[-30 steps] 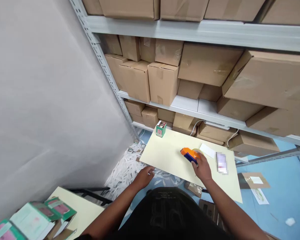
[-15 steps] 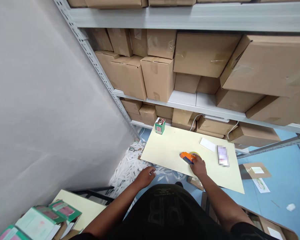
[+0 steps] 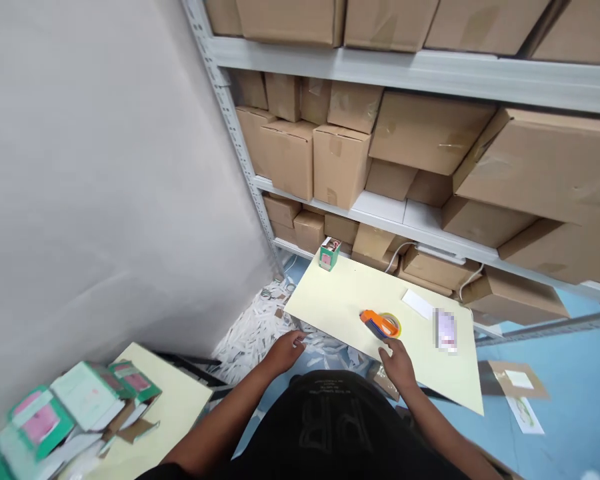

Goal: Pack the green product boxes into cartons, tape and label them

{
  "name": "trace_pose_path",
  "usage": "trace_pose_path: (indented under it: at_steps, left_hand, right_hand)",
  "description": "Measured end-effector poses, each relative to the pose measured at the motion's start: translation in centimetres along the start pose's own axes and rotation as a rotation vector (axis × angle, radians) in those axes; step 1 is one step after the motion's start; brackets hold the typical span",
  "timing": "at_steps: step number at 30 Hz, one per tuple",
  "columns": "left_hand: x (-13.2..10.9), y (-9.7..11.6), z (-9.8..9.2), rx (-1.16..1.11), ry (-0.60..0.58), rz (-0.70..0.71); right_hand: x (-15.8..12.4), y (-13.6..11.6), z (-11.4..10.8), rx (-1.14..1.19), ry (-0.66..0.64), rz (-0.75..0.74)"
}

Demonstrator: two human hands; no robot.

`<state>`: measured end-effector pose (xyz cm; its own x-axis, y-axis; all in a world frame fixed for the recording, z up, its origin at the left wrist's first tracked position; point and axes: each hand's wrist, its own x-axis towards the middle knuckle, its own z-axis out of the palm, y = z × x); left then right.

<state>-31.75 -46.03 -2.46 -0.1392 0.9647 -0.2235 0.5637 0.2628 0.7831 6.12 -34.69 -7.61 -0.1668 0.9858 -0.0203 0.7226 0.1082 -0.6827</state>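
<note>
On the cream tabletop [image 3: 340,300] lies an orange tape dispenser [image 3: 380,323] with a yellowish roll and a dark blue lower part. My right hand [image 3: 397,363] is at the table's near edge, just below the dispenser, its fingers apart and holding nothing. Left of it, my left hand [image 3: 285,351] hangs by the near edge over the floor, fingers loosely bent and empty. A small green box [image 3: 329,255] with an open top stands at the table's far left corner. Toward the right are a white flat piece [image 3: 417,303] and a blurred-out purple item [image 3: 445,330].
Metal shelving [image 3: 380,70] packed with cardboard boxes [image 3: 340,163] rises behind the table. Shredded paper [image 3: 250,327] covers the floor by the wall. A second cream surface [image 3: 165,400] at lower left bears several green and white boxes [image 3: 87,397]. Cardboard [image 3: 535,383] lies on the blue floor.
My right hand has let go of the tape dispenser and drawn back toward me. The dispenser stays on the table. The view has turned left, showing more of the boxes at lower left.
</note>
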Motion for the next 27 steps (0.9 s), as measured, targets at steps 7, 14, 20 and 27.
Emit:
trace_pose_path:
  at_steps: [7,14,20,27]
  left_hand:
    - [-7.4,3.8,6.5,-0.112,0.267,-0.196]
    - [-16.9,6.3,10.6,-0.206,0.507,-0.366]
    - [-26.9,5.4,12.5,-0.267,0.759,-0.510]
    - [-40.1,2.1,15.4,-0.341,0.945,-0.641]
  right_hand:
    - [3.8,-1.1,-1.9,0.062,-0.276,-0.297]
    - [3.1,-4.6,-1.0,0.111,-0.513,-0.420]
    - [-1.7,-9.7,2.8,0.100,-0.727,-0.637]
    - [-11.4,-16.7,9.5,0.060,-0.860,-0.818]
